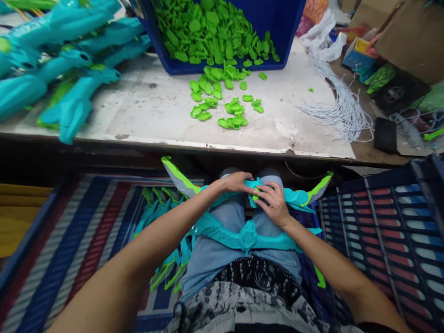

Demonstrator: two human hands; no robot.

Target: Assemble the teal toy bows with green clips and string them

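Left hand: I have the left hand (240, 181) closed at the middle of a turquoise frame (294, 196), its thumb near the centre.
Right hand: I see the right hand (274, 201) with bent fingers set narrowly against a small green piece (255, 194); whether they pinch or only press it, I cannot tell.
Turquoise frame: it spans crosswise above the knees, its green-and-grey tips pointing out to both sides.
Small green piece: at the frame's centre, between the two hands, partly covered by fingers.
Lap: I see a second turquoise frame (222, 235) resting across the jeans (225, 263), just nearer the body.
Bench: ahead of me, a white tabletop (138, 108) bears a blue bin (277, 18) of green pieces, with loose ones (233, 122) before it.
Bench sides: turquoise parts (76, 97) pile up at left; white cords (342, 108) lie at right.
Beside the legs: more turquoise-and-green parts (173, 259) at left, a slatted blue crate (378, 222) at right.
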